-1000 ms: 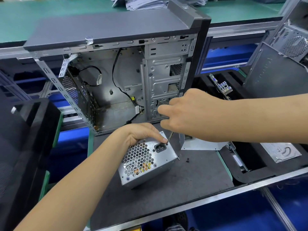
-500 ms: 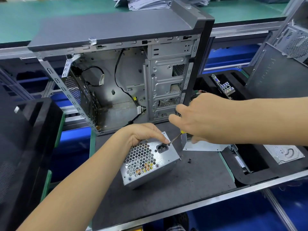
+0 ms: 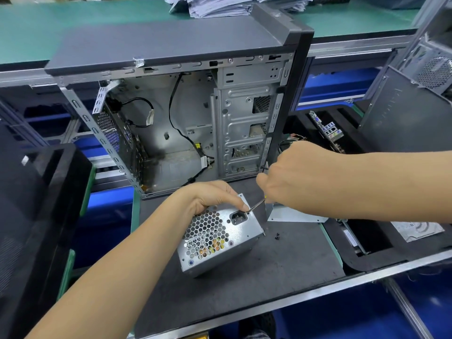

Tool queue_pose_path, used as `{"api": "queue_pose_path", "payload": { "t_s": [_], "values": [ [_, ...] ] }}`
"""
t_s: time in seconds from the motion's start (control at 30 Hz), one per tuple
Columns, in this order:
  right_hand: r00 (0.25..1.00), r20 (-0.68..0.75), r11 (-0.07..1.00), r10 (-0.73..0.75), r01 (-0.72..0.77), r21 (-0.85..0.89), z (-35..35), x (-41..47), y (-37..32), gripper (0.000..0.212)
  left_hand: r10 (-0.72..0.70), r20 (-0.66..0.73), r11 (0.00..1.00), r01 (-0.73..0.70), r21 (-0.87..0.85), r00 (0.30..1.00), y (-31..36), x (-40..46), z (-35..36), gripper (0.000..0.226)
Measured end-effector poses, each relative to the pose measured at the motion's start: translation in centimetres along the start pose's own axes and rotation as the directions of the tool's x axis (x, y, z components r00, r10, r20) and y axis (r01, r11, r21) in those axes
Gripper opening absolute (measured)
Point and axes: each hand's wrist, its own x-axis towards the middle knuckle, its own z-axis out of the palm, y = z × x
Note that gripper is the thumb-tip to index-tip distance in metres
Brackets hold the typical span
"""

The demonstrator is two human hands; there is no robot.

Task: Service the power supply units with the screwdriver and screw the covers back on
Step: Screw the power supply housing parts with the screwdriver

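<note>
A silver power supply unit [image 3: 220, 238] lies tilted on the dark mat, its honeycomb vent and power socket facing me. My left hand [image 3: 212, 195] grips its top edge, the thumb beside the socket. My right hand [image 3: 291, 179] holds a screwdriver [image 3: 256, 205] with a yellow handle mostly hidden in the fist; the shaft's tip touches the unit's upper corner next to the socket. Two small black screws [image 3: 277, 235] lie loose on the mat to the unit's right. A loose metal cover [image 3: 293, 214] rests behind them, partly under my right forearm.
An open computer case [image 3: 195, 118] stands behind the unit with cables inside. Black foam trays [image 3: 381, 241] on the right hold a board and a drive. A black tray [image 3: 39, 204] leans at the left. Papers [image 3: 232, 6] are stacked on the green bench.
My right hand has drawn back to the right, so more of the screwdriver shaft shows while its tip stays at the unit's corner. My left hand keeps its hold.
</note>
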Motion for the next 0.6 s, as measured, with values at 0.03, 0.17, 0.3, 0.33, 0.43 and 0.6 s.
{"api": "queue_pose_path", "payload": {
  "t_s": [0.03,0.17,0.3,0.33,0.43,0.6],
  "values": [
    [1.0,0.003,1.0,0.016,-0.016,0.011,0.3,-0.1,0.0,0.013,-0.002,0.0,1.0,0.002,-0.001,1.0,0.0,0.0,0.0,0.01],
    [0.997,-0.036,0.997,0.071,-0.07,0.04,1.0,-0.5,0.0,0.014,0.021,0.026,0.997,-0.019,-0.072,0.999,-0.5,0.4,-0.2,0.01],
    [0.996,-0.082,0.998,0.043,-0.04,0.044,0.1,-1.0,-0.1,0.032,0.051,0.043,0.995,-0.048,-0.082,0.998,-0.7,1.0,-0.4,0.043],
    [0.996,-0.088,0.999,0.022,-0.018,0.043,-0.4,-1.1,0.0,0.037,0.052,0.061,0.994,-0.046,-0.098,0.997,-0.7,1.2,-0.5,0.037],
    [0.978,-0.198,0.998,-0.065,0.068,0.008,-0.6,-0.9,-0.2,0.05,0.113,0.034,0.984,-0.107,-0.143,0.993,-0.8,1.0,-0.5,0.054],
    [0.934,-0.347,0.988,-0.086,0.036,-0.149,0.1,-0.1,0.5,0.029,0.137,0.025,0.982,-0.132,-0.135,0.99,-0.7,1.1,-0.3,0.068]
  ]
}}
